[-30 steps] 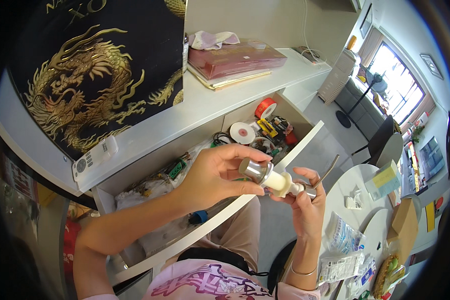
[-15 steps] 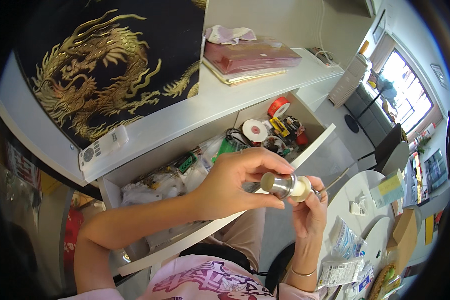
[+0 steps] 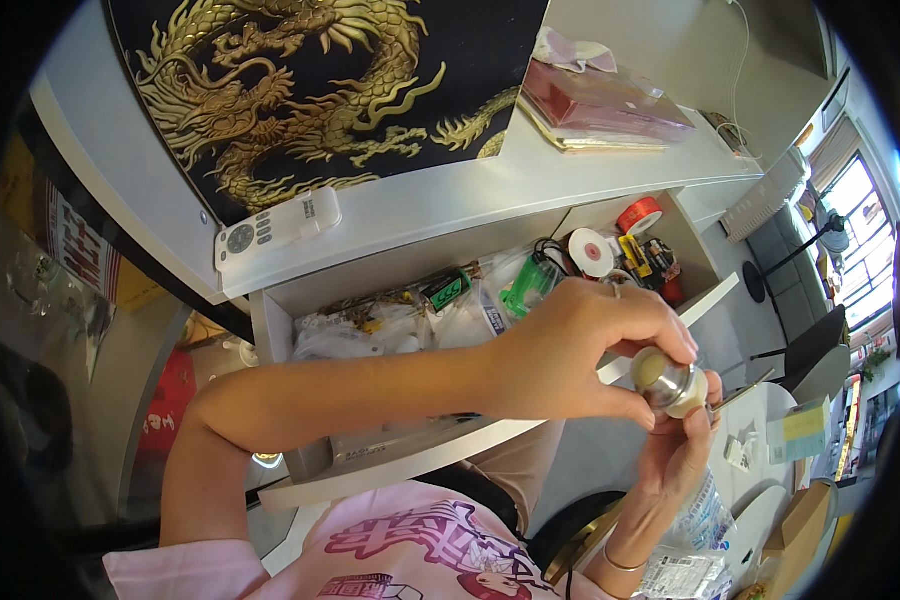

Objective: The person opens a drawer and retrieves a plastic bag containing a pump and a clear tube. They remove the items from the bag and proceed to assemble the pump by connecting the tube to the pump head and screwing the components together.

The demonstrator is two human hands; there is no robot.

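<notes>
over the front edge of the open drawer (image 3: 420, 460), near its right end, a metal-and-cream pump-like fitting (image 3: 676, 388) is being held in the air. the left hand (image 3: 580, 350) is pinching its metal sleeve (image 3: 667, 381) between thumb and fingers; the right hand (image 3: 682, 455) is gripping the far end, some of its fingers hiding behind the fitting, and a thin metal rod (image 3: 745, 388) is sticking out past them. the handling is seemingly under way, not finished: the visible parts are sitting together, and laying the fitting down is not yet happening. whether anything is loosening or tightening is not showing. the drawer is holding clear plastic bags (image 3: 355, 335), a green packet (image 3: 532, 288), a white spool (image 3: 590, 254) and a red tape roll (image 3: 638, 215). beyond the right hand, a brown carton (image 3: 798, 525) is standing near plastic parcel bags (image 3: 705, 520), their contents not showing clearly.
</notes>
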